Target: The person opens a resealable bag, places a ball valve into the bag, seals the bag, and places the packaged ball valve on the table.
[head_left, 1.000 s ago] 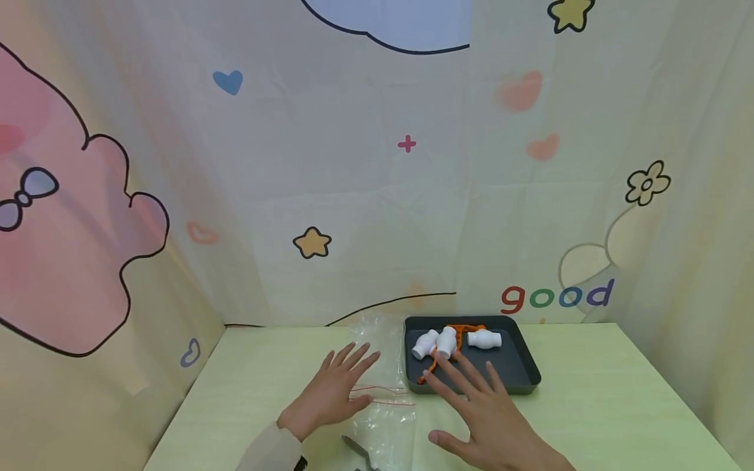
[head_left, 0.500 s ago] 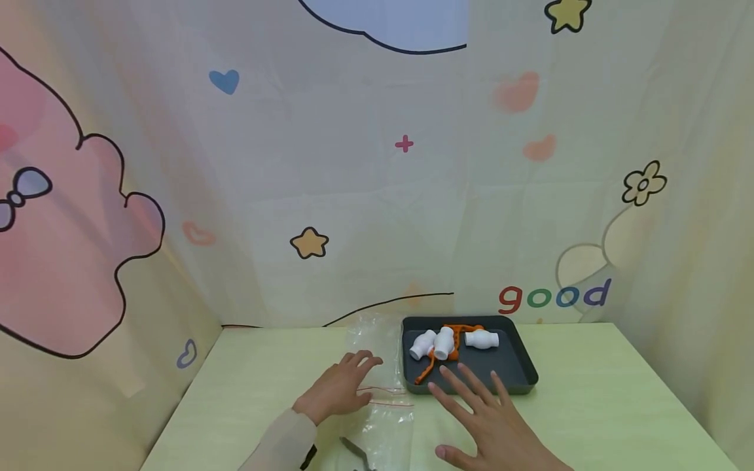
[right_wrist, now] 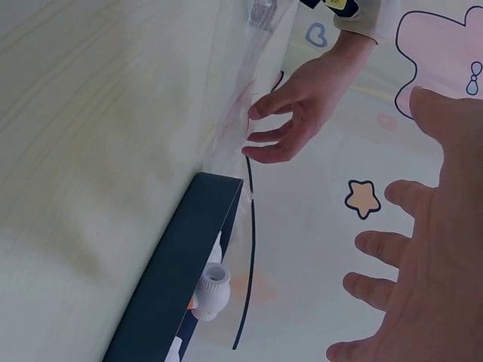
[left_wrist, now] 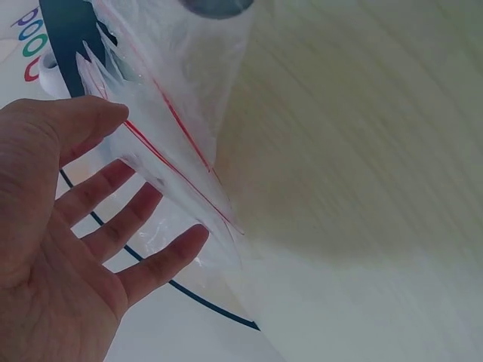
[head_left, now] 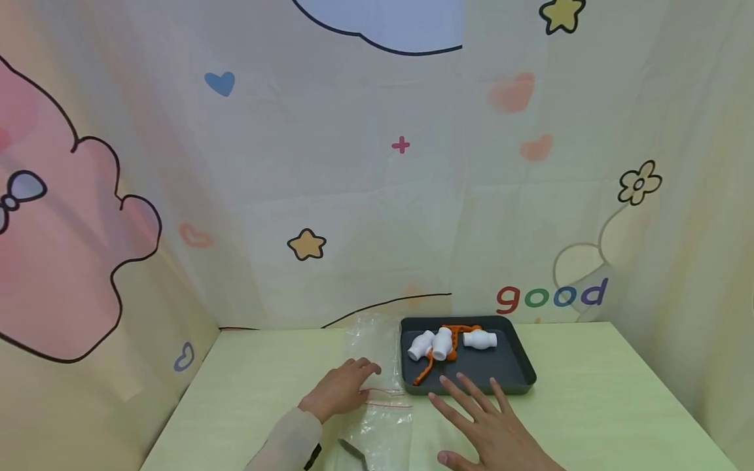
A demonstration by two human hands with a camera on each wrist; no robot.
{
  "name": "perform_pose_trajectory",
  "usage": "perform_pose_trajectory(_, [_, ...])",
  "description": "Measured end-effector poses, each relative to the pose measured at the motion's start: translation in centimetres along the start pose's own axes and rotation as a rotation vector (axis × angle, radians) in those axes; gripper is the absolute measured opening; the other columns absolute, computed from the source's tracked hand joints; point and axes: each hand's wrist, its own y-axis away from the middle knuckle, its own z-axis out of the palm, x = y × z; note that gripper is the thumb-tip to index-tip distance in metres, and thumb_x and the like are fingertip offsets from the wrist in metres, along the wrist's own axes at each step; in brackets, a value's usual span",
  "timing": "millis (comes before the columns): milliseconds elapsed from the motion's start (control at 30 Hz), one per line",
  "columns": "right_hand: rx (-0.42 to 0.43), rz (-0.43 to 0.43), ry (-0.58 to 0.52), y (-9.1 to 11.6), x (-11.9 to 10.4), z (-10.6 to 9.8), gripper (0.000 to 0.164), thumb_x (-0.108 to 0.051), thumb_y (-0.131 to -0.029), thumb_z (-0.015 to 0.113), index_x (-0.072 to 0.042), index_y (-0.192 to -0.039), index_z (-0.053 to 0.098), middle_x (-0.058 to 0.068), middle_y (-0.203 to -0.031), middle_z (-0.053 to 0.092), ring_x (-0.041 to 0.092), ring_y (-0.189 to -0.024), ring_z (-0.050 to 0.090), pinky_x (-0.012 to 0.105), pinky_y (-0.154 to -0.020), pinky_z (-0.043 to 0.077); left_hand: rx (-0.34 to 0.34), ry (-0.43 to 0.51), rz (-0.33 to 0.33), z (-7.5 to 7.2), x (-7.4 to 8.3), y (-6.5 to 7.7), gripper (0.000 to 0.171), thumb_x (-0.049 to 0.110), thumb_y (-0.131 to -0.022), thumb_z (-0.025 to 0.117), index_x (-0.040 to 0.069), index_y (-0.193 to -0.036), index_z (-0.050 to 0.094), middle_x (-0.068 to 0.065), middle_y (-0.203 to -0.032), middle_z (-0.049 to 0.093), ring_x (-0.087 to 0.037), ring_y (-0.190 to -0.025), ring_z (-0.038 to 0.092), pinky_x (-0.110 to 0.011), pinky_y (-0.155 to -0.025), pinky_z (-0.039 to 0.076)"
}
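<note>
My left hand (head_left: 338,390) reaches over two clear zip bags, its fingers loosely bent. The far bag (head_left: 368,337) and the near bag (head_left: 385,428) lie end to end, with red seal lines between them. In the left wrist view, the thumb and fingertips are right at the bags' red-lined edge (left_wrist: 162,157), with a gap between thumb and fingers. My right hand (head_left: 491,428) hovers with spread fingers in front of a dark tray (head_left: 501,379), holding nothing. White plastic fittings with bulging middles (head_left: 480,339) and orange handle-like pieces (head_left: 455,343) lie in the tray.
A bent grey metal piece (head_left: 352,450) shows by the near bag at the bottom of the head view, partly cut off. The pale green table (head_left: 601,392) ends at a printed curtain (head_left: 353,196) behind the tray.
My left hand has come down toward the bags and slightly right, its fingers going from spread to bent. The right hand has drawn back a little from the tray, still spread.
</note>
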Motion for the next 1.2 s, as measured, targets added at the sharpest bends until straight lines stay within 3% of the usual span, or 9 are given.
perform_pose_trajectory(267, [0.028,-0.002,0.016,-0.1,0.0,0.2,0.069,-0.073,-0.091,0.039,-0.038,-0.150,0.037,0.001,-0.160,0.034,0.035,-0.149,0.026,0.075,-0.111,0.010,0.050,0.006,0.045,0.1,-0.8,-0.1,0.019,0.009,-0.087,0.066,0.019,-0.103,0.065,0.003,-0.096,0.068,-0.016,-0.085,0.065,-0.033,-0.066,0.053])
perform_pose_trajectory(567, [0.027,0.007,0.027,-0.2,-0.1,0.2,0.066,-0.071,-0.093,0.039,-0.038,-0.150,0.038,0.001,-0.159,0.036,0.034,-0.148,0.028,0.075,-0.111,0.011,0.014,0.003,0.045,0.1,-0.6,-0.3,0.015,0.009,-0.087,0.066,0.020,-0.096,0.069,0.006,-0.090,0.070,-0.009,-0.078,0.064,-0.029,-0.066,0.053])
perform_pose_trajectory(967, [0.065,-0.001,0.027,-0.2,0.1,-0.4,0.065,-0.071,-0.094,0.036,-0.040,-0.151,0.035,0.002,-0.159,0.037,0.032,-0.149,0.028,0.075,-0.111,0.015,0.216,-0.030,0.073,-0.7,-0.5,-0.3,0.018,0.001,-0.085,0.064,0.017,-0.090,0.071,0.005,-0.087,0.073,-0.013,-0.075,0.068,-0.029,-0.062,0.054])
perform_pose_trajectory(1200, [0.212,-0.055,0.096,-0.4,0.1,-1.5,0.065,-0.064,-0.095,0.044,-0.033,-0.152,0.036,0.002,-0.158,0.037,0.030,-0.148,0.030,0.071,-0.110,0.024,0.306,-0.013,0.070,-2.2,-0.3,-0.1,0.015,0.000,-0.085,0.066,0.014,-0.091,0.071,0.003,-0.084,0.071,-0.013,-0.071,0.067,-0.026,-0.060,0.053])
